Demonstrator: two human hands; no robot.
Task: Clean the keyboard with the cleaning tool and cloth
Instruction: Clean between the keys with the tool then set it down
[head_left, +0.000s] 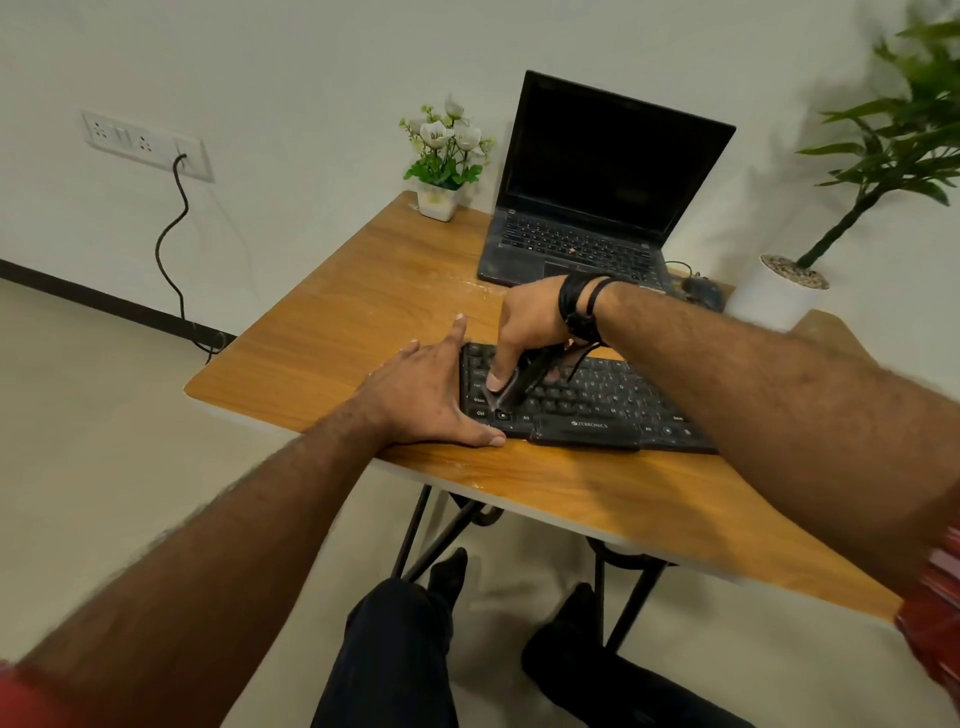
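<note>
Looking down: a seated person's two bare arms reach over a wooden counter (395, 291) set against a pale wall.
Keyboard: a black keyboard (597, 405) lies flat near the counter's front edge, partly hidden under the right forearm.
Right hand: the right hand (530, 327) has its fingers curled round a dark cleaning tool (514, 387), gripping it, with the tool's lower end on the keys at the keyboard's left end. Dark bands circle the wrist.
Left hand: the left hand (431, 395) lies flat with fingers straight and spread, palm down on the counter, its thumb along the keyboard's left front corner.
Cloth: I cannot make one out.
Behind: an open laptop (597, 197) with a dark screen stands at the back; a small pot of white flowers (447, 156) sits to its left.
Right side: a leafy plant in a white pot (779, 296).
Wall: a socket plate (145, 143) with a black cable hanging to the floor.
</note>
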